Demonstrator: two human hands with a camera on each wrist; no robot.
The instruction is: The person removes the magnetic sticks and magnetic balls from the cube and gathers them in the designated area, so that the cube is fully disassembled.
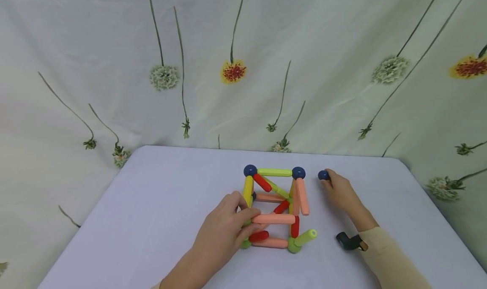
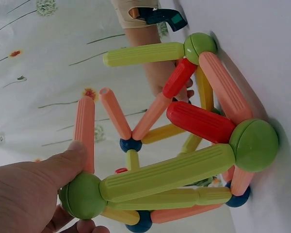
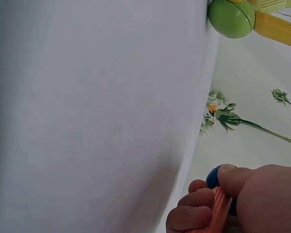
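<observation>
A box-like frame of toy building rods and balls stands in the head view. My left hand (image 1: 222, 221) pinches its near left corner, with thumb and fingers around a green ball (image 2: 82, 195). A pink rod (image 1: 274, 219) sticks out from that ball past the thumb. Apart from the frame, to its right, my right hand (image 1: 344, 196) holds a blue ball (image 1: 324, 175). The right wrist view shows a ribbed pink rod (image 3: 220, 208) gripped by the same fingers beside this ball. Another pink rod (image 1: 302, 196) slopes down from the blue ball (image 1: 298, 173) at the frame's top right.
The frame stands on a white table (image 1: 171, 187). A light green rod (image 1: 305, 237) juts up from its near right green ball (image 1: 294, 246). Behind the table hangs a flower-patterned cloth (image 1: 323, 69). A black wrist device (image 1: 348, 241) sits at the right sleeve.
</observation>
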